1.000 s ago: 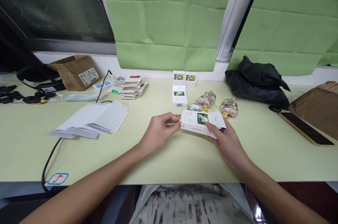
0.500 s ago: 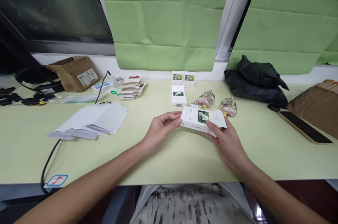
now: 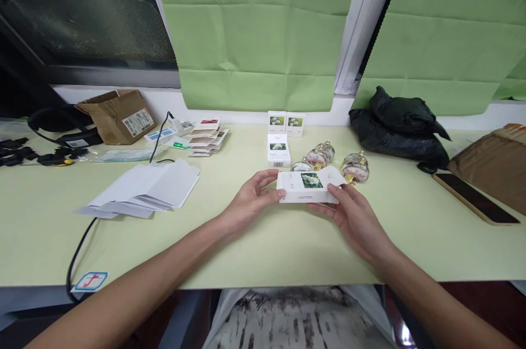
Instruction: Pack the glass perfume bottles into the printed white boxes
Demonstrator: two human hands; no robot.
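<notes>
A small white carton (image 3: 296, 187) with a white-flower picture lies sideways between my two hands, raised over the table. My left hand (image 3: 255, 195) pinches its left end between thumb and fingers. At the other end, my right hand (image 3: 353, 215) grips the carton, thumb on the front edge near a raised flap and fingers underneath. Just behind it stand several ornate glass bottles (image 3: 317, 158) with gold trim; another bottle cluster (image 3: 355, 167) is by my right fingertips. A similar white box (image 3: 278, 150) stands behind the carton, with two more flower boxes (image 3: 295, 124) against the wall.
Folded white papers (image 3: 143, 187) and a fanned stack of small packets (image 3: 207, 138) lie to the left, near an opened cardboard box (image 3: 117, 116) and a black cable (image 3: 78, 250). On the right are a black plastic bag (image 3: 398, 132), a phone (image 3: 472, 198) and a brown carton (image 3: 493, 165).
The carton has been tilted so its long front side faces me more, and it sits slightly further left. My right thumb has shifted toward its right end.
</notes>
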